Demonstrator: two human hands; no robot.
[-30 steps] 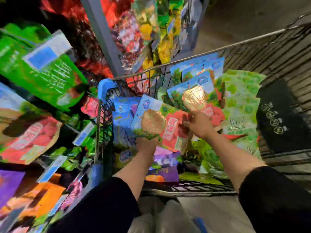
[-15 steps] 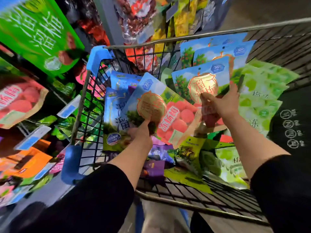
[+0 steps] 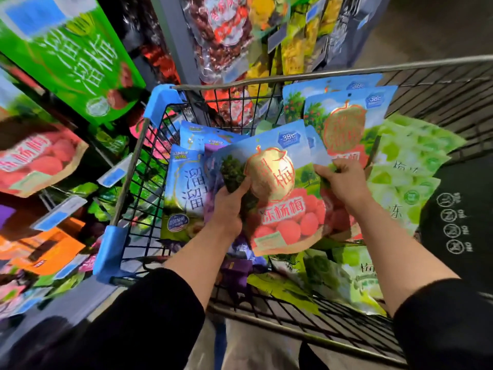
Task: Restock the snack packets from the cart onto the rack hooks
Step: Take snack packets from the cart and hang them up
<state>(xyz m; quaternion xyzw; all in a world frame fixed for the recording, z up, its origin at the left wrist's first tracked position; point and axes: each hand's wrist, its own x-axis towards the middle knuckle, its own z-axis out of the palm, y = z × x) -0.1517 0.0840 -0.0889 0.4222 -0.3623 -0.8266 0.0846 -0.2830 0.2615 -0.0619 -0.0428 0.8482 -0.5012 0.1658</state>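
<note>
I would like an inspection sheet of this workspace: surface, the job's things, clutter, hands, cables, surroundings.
Surface: wire cart with blue corner guards.
Job's things: red-fruit packet held above the cart; more red-fruit packets, blue packets and green packets stand in the cart.
Clutter: purple packets lie low in the cart.
Hands: left hand grips the red-fruit packet; right hand pinches a packet behind it.
Cables: nothing seen.
Surroundings: rack of hanging packets at left, blurred; dark floor mat at right.

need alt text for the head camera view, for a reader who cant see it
Two bare hands reach into a wire shopping cart of snack packets: the left hand grips a blue-and-red bayberry packet with a gold apple emblem, the right hand holds the matching packet behind. Hanging packets fill the rack at left.
</note>
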